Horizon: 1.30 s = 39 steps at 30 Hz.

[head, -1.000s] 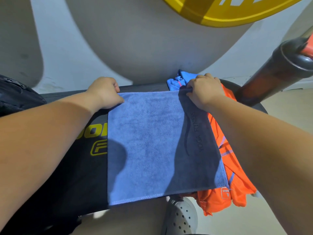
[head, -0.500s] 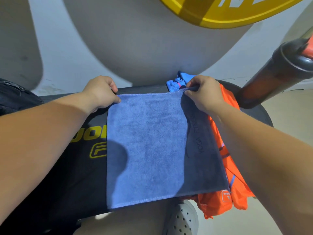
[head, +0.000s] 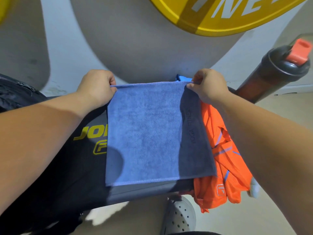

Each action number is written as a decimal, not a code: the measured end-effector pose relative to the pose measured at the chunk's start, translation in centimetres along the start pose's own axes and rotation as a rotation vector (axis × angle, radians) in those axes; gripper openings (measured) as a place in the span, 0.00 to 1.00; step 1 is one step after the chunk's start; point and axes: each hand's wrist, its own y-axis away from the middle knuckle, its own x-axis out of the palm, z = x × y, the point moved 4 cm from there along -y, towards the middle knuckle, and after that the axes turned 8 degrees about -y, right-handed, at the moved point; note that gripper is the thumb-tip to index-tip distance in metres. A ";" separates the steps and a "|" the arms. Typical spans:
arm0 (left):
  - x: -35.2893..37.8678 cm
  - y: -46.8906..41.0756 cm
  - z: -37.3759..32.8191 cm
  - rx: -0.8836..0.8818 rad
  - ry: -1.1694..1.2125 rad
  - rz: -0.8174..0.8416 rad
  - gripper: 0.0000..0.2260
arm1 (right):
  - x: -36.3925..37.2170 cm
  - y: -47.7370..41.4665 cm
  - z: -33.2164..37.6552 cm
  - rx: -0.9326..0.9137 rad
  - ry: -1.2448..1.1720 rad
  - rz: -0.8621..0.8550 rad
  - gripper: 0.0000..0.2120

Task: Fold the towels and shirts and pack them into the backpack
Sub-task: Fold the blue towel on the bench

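Pinching the far left corner of the blue towel [head: 145, 133] with the left grip [head: 96, 89], thumb and curled fingers clamping the hem. Pinching the far right corner the same way with the right grip [head: 208, 87], holding that far edge taut and a little above the black counter [head: 64, 175].

Keeping the towel doubled over and spread across the middle of the counter, two layers showing at the near hem, just short of the counter's near edge. Covering part of the yellow lettering printed on the counter's top. Overlapping, along the right side, a crumpled orange shirt [head: 225, 167], itself spilling over the counter's near edge with a white label showing.

Glimpsing a scrap of bright blue cloth [head: 182, 78] just behind the towel's far edge, near the right grip. Noting a black backpack [head: 15, 92] at the far left, well apart from the towel. Noting also a tilted dark bottle [head: 277, 68] with an orange cap at the right, a yellow disc [head: 237, 14] with white letters at the top, and a grey perforated shoe [head: 179, 216] below the counter.
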 end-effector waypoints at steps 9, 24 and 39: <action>-2.6 9.5 -2.0 0.126 0.217 0.093 0.06 | -3.8 8.8 0.3 -0.082 0.071 0.342 0.09; 0.4 22.5 -0.9 0.230 0.043 0.088 0.09 | -2.0 19.7 -1.4 -0.114 0.253 0.501 0.07; 2.2 23.9 -0.7 0.147 0.122 0.193 0.13 | -0.8 21.1 -0.6 -0.208 0.566 0.636 0.12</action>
